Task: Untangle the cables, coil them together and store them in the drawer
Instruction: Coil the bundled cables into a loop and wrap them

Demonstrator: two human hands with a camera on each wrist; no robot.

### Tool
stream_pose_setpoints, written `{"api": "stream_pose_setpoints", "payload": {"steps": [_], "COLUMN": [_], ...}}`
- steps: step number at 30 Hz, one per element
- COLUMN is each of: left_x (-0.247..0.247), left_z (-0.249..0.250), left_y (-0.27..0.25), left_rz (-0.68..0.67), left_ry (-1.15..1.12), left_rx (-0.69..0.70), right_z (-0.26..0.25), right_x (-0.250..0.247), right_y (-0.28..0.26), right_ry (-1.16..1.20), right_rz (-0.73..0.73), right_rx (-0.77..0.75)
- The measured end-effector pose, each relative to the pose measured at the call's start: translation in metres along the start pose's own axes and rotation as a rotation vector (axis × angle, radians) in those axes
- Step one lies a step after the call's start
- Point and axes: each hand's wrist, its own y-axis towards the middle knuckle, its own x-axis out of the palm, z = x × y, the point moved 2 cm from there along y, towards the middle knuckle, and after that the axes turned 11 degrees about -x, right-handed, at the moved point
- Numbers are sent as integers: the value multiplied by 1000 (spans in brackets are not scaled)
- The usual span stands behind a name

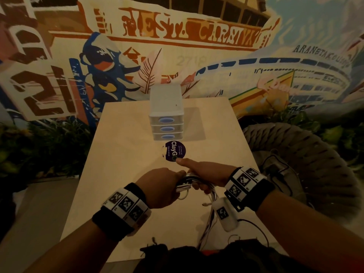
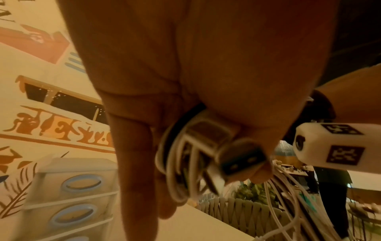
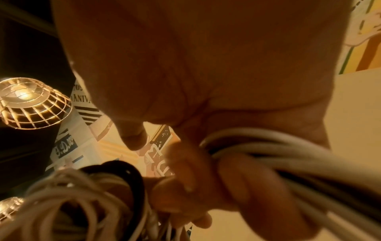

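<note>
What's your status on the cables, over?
Left hand and right hand both gripping white cable bundle, loose ends trailing. Drawer unit shut. Purple sticker lying before it.

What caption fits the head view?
Both hands, left hand and right hand, coiling white cables before closed drawer unit.

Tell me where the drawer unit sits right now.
In the head view the drawer unit stands at the far middle of the table, all three drawers closed, just beyond the round purple sticker.
</note>
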Motion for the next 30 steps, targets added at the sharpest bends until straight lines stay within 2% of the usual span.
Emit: {"api": "stream_pose_setpoints", "payload": {"steps": [5, 9, 13, 15, 18, 23, 26, 30], "left_x": [6, 15, 3, -3, -3, -1, -3, -8], "left_z": [2, -1, 6, 12, 18, 16, 13, 7], "left_y": [5, 11, 8, 6, 5, 1, 0, -2], "left_rz": [79, 75, 47, 47, 15, 5, -12, 3], "left_ry": [-70, -121, 61, 165, 197, 189, 204, 153], "left_rx": [-42, -99, -86, -82, -109, -160, -181, -211], "right_z": [0, -7, -19, -26, -33, -27, -22, -17], "right_x": [3, 4, -5, -5, 6, 31, 39, 42], "right_y": [0, 0, -5, -5, 2, 8, 11, 9], "right_ry": [92, -256, -411, -487, -627, -694, -653, -708], "right_rz": [4, -72, -214, -241, -223, -128, -71, -105], "right_rx": [-32, -42, -55, -55, -48, -13, -43, -140]}}
